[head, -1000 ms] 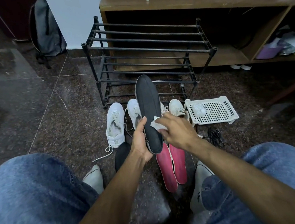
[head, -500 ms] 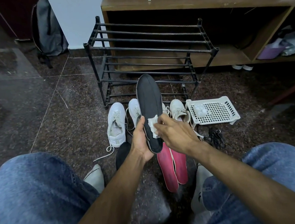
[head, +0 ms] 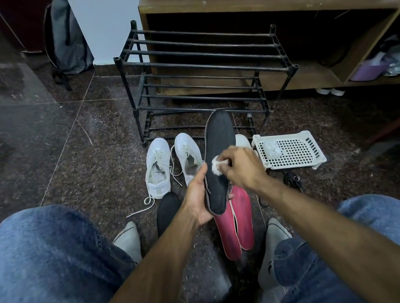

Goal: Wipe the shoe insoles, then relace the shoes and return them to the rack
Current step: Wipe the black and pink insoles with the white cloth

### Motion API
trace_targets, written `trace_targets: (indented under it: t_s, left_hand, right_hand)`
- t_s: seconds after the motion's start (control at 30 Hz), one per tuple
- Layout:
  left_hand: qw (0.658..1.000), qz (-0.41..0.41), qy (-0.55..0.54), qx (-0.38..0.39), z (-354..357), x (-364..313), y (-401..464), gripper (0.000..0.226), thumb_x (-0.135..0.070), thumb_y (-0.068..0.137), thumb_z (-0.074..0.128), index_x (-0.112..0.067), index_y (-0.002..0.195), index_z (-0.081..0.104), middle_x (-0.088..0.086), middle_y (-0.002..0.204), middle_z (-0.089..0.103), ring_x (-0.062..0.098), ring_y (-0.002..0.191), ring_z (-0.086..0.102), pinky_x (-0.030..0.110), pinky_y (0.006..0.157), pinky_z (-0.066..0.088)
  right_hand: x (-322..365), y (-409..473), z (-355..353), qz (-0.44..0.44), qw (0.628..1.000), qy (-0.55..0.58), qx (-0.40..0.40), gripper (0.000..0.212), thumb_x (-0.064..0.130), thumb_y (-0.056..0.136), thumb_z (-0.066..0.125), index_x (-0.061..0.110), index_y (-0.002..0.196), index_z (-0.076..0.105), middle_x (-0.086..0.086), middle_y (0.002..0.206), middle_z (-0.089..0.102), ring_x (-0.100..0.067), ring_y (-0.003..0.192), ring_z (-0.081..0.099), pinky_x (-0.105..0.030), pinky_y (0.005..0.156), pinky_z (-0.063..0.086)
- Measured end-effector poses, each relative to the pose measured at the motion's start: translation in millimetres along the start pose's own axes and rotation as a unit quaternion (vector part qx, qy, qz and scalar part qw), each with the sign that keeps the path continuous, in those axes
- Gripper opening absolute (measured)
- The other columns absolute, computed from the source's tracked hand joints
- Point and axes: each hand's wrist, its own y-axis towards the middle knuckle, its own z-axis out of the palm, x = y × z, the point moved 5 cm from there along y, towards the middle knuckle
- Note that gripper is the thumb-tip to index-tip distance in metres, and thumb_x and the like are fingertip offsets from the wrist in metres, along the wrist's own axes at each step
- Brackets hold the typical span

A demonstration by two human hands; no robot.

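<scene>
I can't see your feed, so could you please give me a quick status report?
Left hand grips black insole at its heel. Right hand presses white wipe on it. Red insoles on floor, rack bare. Nothing blocking.

My raised long black foam insole [head: 219,159] and right hand [head: 242,165] hide most of a 3rd white sneaker [head: 243,140]. My left forearm covers part of the 2nd black insole [head: 166,211] on the floor. The small clear packet [head: 270,148] in the white perforated plastic basket [head: 298,152] is too blurred to identify.
</scene>
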Motion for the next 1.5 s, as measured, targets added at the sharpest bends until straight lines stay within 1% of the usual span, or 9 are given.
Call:
trace_targets:
  t_s: [0.17, 0.37, 0.57, 0.67, 0.8, 1.0, 1.23, 1.37, 1.5]
  left_hand:
    - [0.999, -0.004, -0.029, -0.015, -8, -1, 4, 0.053, -0.049, 0.096, 0.041, -0.008, 0.12, 0.065, 0.009, 0.104, 0.07, 0.022, 0.088, 0.068, 0.034, 0.083, 0.053]
    - [1.0, -0.005, -0.011, -0.026, -6, -5, 4, 0.055, -0.052, 0.098, 0.038, -0.01, 0.112, 0.071, 0.013, 0.104, 0.07, 0.025, 0.098, 0.063, 0.038, 0.095, 0.045]
    - [0.999, 0.001, -0.033, -0.032, -23, -9, 1, 0.062, -0.053, 0.098, 0.035, -0.007, 0.106, 0.074, 0.013, 0.107, 0.072, 0.025, 0.094, 0.069, 0.038, 0.097, 0.045]
    - [0.999, -0.002, -0.041, -0.026, -17, -5, 1, 0.06, -0.052, 0.098, 0.036, -0.007, 0.108, 0.074, 0.013, 0.112, 0.07, 0.027, 0.106, 0.062, 0.04, 0.106, 0.038]
    - [1.0, -0.002, -0.023, -0.02, -14, -15, 0, 0.059, -0.052, 0.098, 0.035, -0.008, 0.111, 0.072, 0.012, 0.108, 0.071, 0.026, 0.098, 0.065, 0.039, 0.099, 0.043]
    - [1.0, 0.012, -0.027, -0.009, -16, -17, -1, 0.063, -0.054, 0.098, 0.034, -0.005, 0.126, 0.062, 0.015, 0.115, 0.066, 0.027, 0.101, 0.063, 0.04, 0.096, 0.044]
    - [0.999, -0.023, 0.017, 0.014, -3, 1, -3, 0.048, -0.044, 0.094, 0.046, -0.007, 0.104, 0.074, 0.016, 0.103, 0.07, 0.03, 0.095, 0.065, 0.048, 0.097, 0.048]
    - [0.998, 0.024, -0.061, 0.022, -3, -8, -2, 0.045, -0.038, 0.093, 0.046, -0.004, 0.113, 0.068, 0.016, 0.109, 0.069, 0.028, 0.095, 0.068, 0.041, 0.089, 0.053]
    - [0.995, 0.047, -0.087, 0.033, -5, -15, 7, 0.072, -0.044, 0.087, 0.057, -0.001, 0.143, 0.044, 0.021, 0.15, 0.038, 0.035, 0.138, 0.039, 0.044, 0.116, 0.03]
  right_hand:
    - [20, -44, 19, -0.138, 0.975, -0.136, 0.109, 0.021, 0.031, 0.095, 0.049, 0.025, 0.107, 0.065, 0.004, 0.105, 0.057, -0.027, 0.091, 0.063, -0.035, 0.074, 0.046]
    - [32, -16, 3, -0.145, 0.948, -0.278, 0.06, 0.023, 0.03, 0.097, 0.044, 0.016, 0.106, 0.06, -0.002, 0.112, 0.052, -0.036, 0.086, 0.063, -0.039, 0.063, 0.037]
    - [38, -49, 25, -0.328, 0.874, -0.332, 0.139, 0.026, 0.018, 0.055, 0.085, 0.015, 0.064, 0.061, 0.0, 0.07, 0.051, -0.019, 0.042, 0.053, -0.021, 0.038, 0.016]
    - [36, -29, 12, -0.291, 0.894, -0.329, 0.094, 0.026, 0.024, 0.056, 0.085, 0.017, 0.064, 0.061, 0.001, 0.071, 0.051, -0.02, 0.043, 0.054, -0.02, 0.042, 0.002]
    - [29, -33, 13, -0.257, 0.925, -0.262, 0.094, 0.012, 0.023, 0.089, 0.058, 0.014, 0.086, 0.065, -0.003, 0.091, 0.053, -0.032, 0.063, 0.061, -0.034, 0.048, 0.028]
    - [21, -43, 16, -0.255, 0.944, -0.199, 0.068, 0.011, 0.027, 0.085, 0.063, 0.019, 0.079, 0.066, 0.001, 0.084, 0.053, -0.028, 0.055, 0.06, -0.029, 0.044, 0.03]
    - [1, 6, -15, -0.009, 0.992, -0.117, -0.044, 0.019, 0.031, 0.091, 0.054, 0.023, 0.097, 0.07, 0.001, 0.104, 0.058, -0.032, 0.094, 0.062, -0.038, 0.074, 0.047]
    - [22, -21, -1, -0.098, 0.993, -0.058, 0.022, 0.017, 0.03, 0.091, 0.058, 0.026, 0.099, 0.072, 0.005, 0.097, 0.058, -0.022, 0.088, 0.062, -0.033, 0.072, 0.048]
    - [34, -45, 10, -0.144, 0.988, -0.018, 0.05, 0.018, 0.032, 0.091, 0.059, 0.028, 0.103, 0.071, 0.007, 0.1, 0.056, -0.022, 0.087, 0.059, -0.037, 0.07, 0.049]
